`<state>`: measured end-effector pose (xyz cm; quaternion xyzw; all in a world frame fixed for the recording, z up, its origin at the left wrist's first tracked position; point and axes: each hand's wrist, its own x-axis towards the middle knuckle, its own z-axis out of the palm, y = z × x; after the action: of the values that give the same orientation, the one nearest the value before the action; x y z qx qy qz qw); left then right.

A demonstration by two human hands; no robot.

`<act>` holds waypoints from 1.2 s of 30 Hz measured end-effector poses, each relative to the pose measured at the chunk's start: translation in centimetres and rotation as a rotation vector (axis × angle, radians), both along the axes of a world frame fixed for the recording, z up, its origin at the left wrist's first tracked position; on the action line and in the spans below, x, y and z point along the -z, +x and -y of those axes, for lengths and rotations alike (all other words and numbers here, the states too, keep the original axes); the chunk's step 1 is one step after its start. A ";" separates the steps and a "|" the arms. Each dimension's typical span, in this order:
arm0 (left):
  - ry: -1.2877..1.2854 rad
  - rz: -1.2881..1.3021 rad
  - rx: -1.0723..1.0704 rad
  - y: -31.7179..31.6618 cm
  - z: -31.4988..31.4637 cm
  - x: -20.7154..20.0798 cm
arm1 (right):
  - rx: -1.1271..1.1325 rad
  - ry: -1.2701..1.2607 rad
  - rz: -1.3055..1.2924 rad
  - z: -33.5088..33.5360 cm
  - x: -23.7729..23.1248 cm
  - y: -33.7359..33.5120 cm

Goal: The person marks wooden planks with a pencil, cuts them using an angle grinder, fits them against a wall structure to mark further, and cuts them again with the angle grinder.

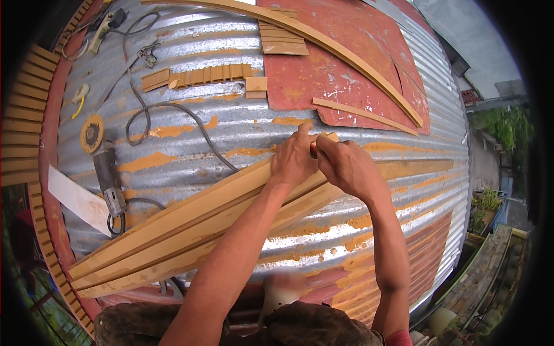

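Observation:
Several long tan wooden planks (173, 230) lie side by side, slanting from the lower left to the middle. My left hand (293, 160) is closed around the edge of the uppermost plank near its far end, thumb pointing up. Right beside it, my right hand (349, 167) is closed over the plank ends. Between the hands shows a small orange-and-dark bit of something (313, 150), mostly hidden by the right fingers. Another wooden strip (415, 168) reaches out to the right from under my right hand.
Rusty corrugated metal sheeting (323, 248) lies beneath everything. An angle grinder (105, 167) with its cable (199, 124) rests at left, beside a white strip (78, 199). Farther off are short wood pieces (213, 75), a red sheet (346, 75) and a long curved-looking batten (340, 52).

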<state>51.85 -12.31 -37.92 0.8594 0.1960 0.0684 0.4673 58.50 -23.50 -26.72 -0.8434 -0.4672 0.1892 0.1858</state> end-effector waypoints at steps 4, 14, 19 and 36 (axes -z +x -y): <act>-0.017 0.016 0.004 -0.1 -0.1 0.0 | -0.048 -0.013 0.057 -0.7 0.4 0.2; -0.035 0.119 -0.012 -0.5 -0.1 0.1 | -0.010 -0.103 0.047 0.1 -0.7 -1.0; 0.066 0.034 0.010 0.0 0.2 -0.5 | -0.002 -0.080 0.030 0.1 -1.0 -0.3; 0.022 0.080 -0.010 -0.4 0.2 0.4 | -0.041 -0.093 -0.019 0.2 -1.4 0.3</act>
<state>51.50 -12.55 -38.35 0.8600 0.1808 0.1070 0.4651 58.80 -23.67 -25.32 -0.8396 -0.4733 0.2225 0.1467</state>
